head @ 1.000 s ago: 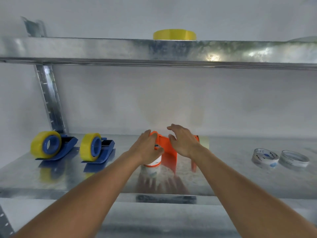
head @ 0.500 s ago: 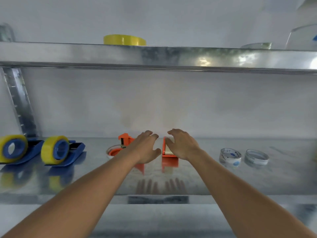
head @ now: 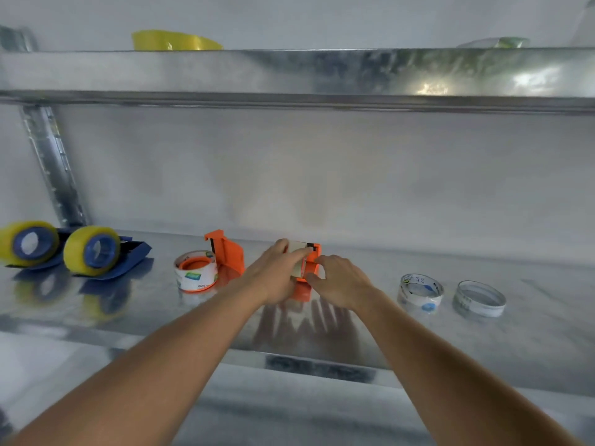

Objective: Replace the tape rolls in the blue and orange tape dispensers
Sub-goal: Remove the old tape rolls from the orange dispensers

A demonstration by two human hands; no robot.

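You've got the second orange dispenser right in the middle of the lower shelf, and both hands are on it, which makes sense: it's light plastic and would likely skate on that slick metal if only one hand worked it. Your left hand wraps the near side with fingers curled over the top, reaching to the pale roll seated inside, so that hand looks to be both bracing the body and getting purchase on the roll. Your right hand comes in from the other side with fingers bent, fingertips against the orange edge; whether it truly pinches or only steadies, I cannot tell from here. My read is that you're at the pull-the-old-roll stage on this one. Just to the left sits the other orange dispenser, lying with its white printed roll facing up on the hub, apart from your hands and out of the way. Farther left, the two blue dispensers stand side by side carrying fat yellow rolls, so those look loaded already. To your right, well apart from the work, two clear tape rolls lie flat on the shelf, near enough to reach, probably the spares or the discards; I can't say which. Up on the top shelf a yellow roll lies flat at the left.
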